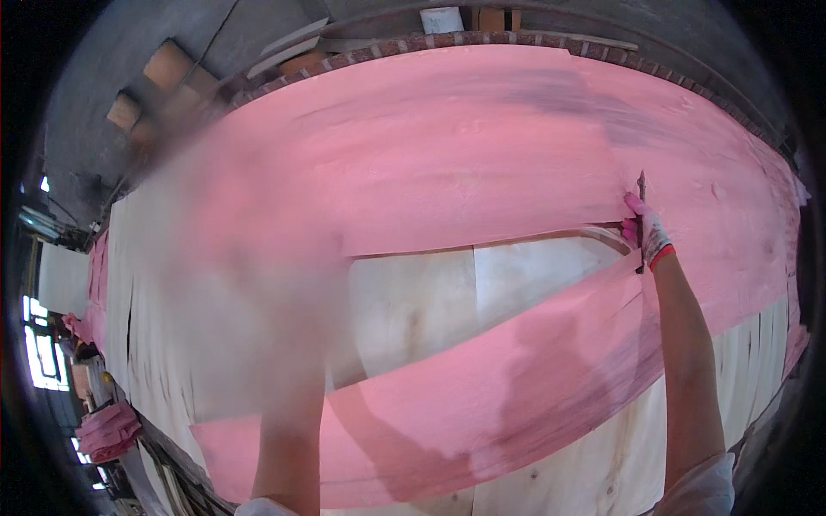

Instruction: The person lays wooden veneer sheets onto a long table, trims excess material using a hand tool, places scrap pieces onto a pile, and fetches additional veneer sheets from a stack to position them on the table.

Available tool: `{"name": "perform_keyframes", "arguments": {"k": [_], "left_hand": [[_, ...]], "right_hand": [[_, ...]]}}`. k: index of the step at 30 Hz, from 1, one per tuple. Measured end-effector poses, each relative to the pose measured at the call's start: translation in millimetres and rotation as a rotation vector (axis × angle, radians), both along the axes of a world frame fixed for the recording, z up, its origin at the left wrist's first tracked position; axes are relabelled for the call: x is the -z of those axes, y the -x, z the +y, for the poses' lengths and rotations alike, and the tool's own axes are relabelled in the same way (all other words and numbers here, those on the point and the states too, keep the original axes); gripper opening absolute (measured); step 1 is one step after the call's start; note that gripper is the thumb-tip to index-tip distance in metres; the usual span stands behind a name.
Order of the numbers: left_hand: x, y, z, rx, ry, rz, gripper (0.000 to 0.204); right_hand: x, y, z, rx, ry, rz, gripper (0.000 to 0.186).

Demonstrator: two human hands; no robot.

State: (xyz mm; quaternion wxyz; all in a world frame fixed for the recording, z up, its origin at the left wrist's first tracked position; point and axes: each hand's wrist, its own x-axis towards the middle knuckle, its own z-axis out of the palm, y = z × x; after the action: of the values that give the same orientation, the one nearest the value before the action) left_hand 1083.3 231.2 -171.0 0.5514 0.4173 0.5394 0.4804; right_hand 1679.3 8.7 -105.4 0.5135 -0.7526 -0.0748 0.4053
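Large pink sheets (447,163) lie over pale wood panels (413,310), with a long tapering gap between the upper sheets and a lower pink strip (516,387). At the right end of the gap, my right hand (645,225), in a white and pink glove with a red cuff, grips a long, narrow, dark blade-like tool (641,181), upright in the picture against the pink sheet edges. My left forearm (288,439) rises from the lower edge; a large blurred patch covers my left hand, so its fingers and anything it holds are hidden.
A curved brick edge (456,39) runs behind the work surface, with boards and brown cartons (176,69) on the grey floor beyond. At left are folded pink sheets (107,430), a pale board (62,279) and bright window-like openings (47,361).
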Motion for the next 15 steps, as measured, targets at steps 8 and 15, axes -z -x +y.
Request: {"name": "perform_keyframes", "arguments": {"k": [8, 15], "left_hand": [[-25, -25, -24, -0.181, 0.012, -0.083, 0.028], [0, -49, -27, -0.107, -0.236, -0.208, 0.037]], "right_hand": [[-12, 26, 4, 0.117, -0.125, -0.108, 0.057], [-108, 45, -59, 0.250, -0.611, -0.713, 0.038]]}}
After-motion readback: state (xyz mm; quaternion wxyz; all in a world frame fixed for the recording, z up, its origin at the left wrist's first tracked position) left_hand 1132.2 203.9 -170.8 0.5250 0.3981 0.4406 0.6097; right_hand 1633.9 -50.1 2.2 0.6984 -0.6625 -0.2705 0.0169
